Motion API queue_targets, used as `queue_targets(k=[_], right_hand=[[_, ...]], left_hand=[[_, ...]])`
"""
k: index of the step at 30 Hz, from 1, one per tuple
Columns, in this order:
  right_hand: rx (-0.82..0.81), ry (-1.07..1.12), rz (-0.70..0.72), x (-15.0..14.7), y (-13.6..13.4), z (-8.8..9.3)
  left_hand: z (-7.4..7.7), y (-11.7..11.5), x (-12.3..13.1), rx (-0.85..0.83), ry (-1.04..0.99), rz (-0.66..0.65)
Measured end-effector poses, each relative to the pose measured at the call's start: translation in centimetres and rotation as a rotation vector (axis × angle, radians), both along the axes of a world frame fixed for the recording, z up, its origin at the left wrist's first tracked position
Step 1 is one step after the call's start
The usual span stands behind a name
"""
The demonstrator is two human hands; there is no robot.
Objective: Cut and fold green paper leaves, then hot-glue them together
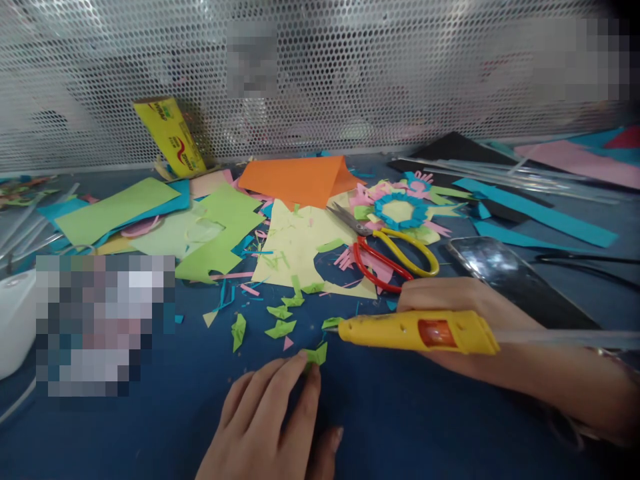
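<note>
My right hand (pixel 450 300) is wrapped round a yellow hot glue gun (pixel 415 331) with an orange window in its side. A clear glue stick (pixel 555 339) sticks out of its back end. The nozzle points left, just above the blue table and close to a small green paper piece (pixel 331 323). With its fingertips, my left hand (pixel 280 407) holds a small folded green paper piece (pixel 317 355) against the table, a little below the nozzle. Several similar folded green pieces (pixel 280 329) lie loose beyond my left fingers.
Scissors (pixel 383 250) with red and yellow handles lie ahead, beside a blue paper ring (pixel 400 211). A phone (pixel 500 270) is partly behind my right hand. Coloured paper sheets (pixel 300 180), scraps and a yellow packet (pixel 173 137) stretch along a perforated metal screen (pixel 320 127).
</note>
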State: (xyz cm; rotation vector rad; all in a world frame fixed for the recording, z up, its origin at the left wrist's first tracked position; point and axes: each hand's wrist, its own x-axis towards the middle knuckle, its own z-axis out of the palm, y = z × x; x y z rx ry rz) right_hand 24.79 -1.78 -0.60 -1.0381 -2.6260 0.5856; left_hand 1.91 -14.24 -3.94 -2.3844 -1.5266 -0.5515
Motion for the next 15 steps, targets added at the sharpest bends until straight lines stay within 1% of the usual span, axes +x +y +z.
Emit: queue_targets(k=[2, 5, 11, 15], right_hand=[[0.000, 0.017, 0.019, 0.06, 0.05, 0.00], [0.013, -0.016, 0.052, 0.16, 0.09, 0.07], [-0.024, 0.019, 0.026, 0.13, 0.22, 0.24], [-0.073, 0.030, 0.103, -0.21, 0.19, 0.44]], left_hand=[[-0.01, 0.01, 0.06, 0.004, -0.006, 0.009], [-0.05, 0.06, 0.05, 0.011, -0.001, -0.005], [-0.18, 0.20, -0.06, 0.019, 0.013, -0.043], [-0.13, 0.28, -0.05, 0.018, 0.015, -0.056]])
